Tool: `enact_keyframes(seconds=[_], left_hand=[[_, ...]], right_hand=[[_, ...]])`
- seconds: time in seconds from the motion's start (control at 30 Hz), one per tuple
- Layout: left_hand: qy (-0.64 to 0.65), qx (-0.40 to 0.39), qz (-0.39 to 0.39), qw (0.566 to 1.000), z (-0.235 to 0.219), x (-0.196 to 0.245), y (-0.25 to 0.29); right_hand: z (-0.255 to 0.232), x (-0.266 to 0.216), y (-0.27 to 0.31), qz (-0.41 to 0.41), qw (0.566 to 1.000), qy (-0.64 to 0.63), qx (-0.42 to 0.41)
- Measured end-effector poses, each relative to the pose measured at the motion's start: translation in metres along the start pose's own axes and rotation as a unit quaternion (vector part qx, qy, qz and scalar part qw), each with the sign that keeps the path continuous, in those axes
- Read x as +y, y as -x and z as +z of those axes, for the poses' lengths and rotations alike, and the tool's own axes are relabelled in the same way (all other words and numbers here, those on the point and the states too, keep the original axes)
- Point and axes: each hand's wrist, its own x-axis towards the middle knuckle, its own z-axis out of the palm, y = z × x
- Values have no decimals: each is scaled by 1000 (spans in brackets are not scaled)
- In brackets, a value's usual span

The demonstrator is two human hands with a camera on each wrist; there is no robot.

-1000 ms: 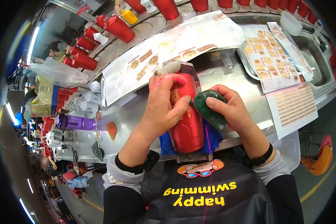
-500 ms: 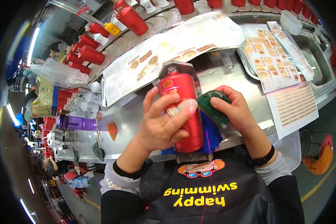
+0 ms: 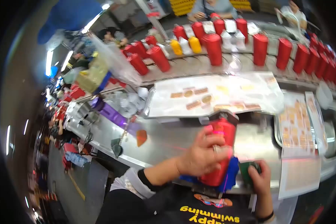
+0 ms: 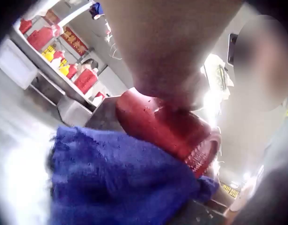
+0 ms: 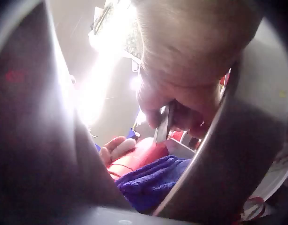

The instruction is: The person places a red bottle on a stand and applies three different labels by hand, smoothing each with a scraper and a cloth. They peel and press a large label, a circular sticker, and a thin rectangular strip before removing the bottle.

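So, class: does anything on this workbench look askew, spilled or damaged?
Nothing clearly does. The left hand grips a red bottle leaning on a blue cloth; the right hand holds a green pad. The head view is too blurred to judge the decal sheets.

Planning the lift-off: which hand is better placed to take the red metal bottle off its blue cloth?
Left: the left hand already grips the red metal bottle; the right hand holds a green pad beside it.

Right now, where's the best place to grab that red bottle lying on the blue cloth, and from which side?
Probably around the middle of the red bottle, from the left, where the left hand already wraps it. Its round body lies tilted on the blue cloth, and the right hand crowds the other side.
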Motion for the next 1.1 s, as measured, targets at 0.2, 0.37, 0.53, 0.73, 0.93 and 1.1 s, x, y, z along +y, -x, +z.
enact_keyframes(seconds=[0.2,0.37,0.53,0.73,0.93,1.1], left_hand=[[93,60,-183,977,23,43,68],[125,15,-332,935,31,65,95],[98,-7,-367,925,40,65,94],[60,-41,-385,920,44,65,106],[230,56,-361,902,44,50,24],[77,69,-375,921,34,73,54]], right_hand=[[-17,18,21,-97,984,145,-39],[-19,-3,20,-94,981,151,-82],[-26,5,15,-25,989,98,-104],[-31,18,14,66,987,2,-148],[-34,31,9,-86,981,70,-161],[-33,21,10,-68,982,42,-172]])
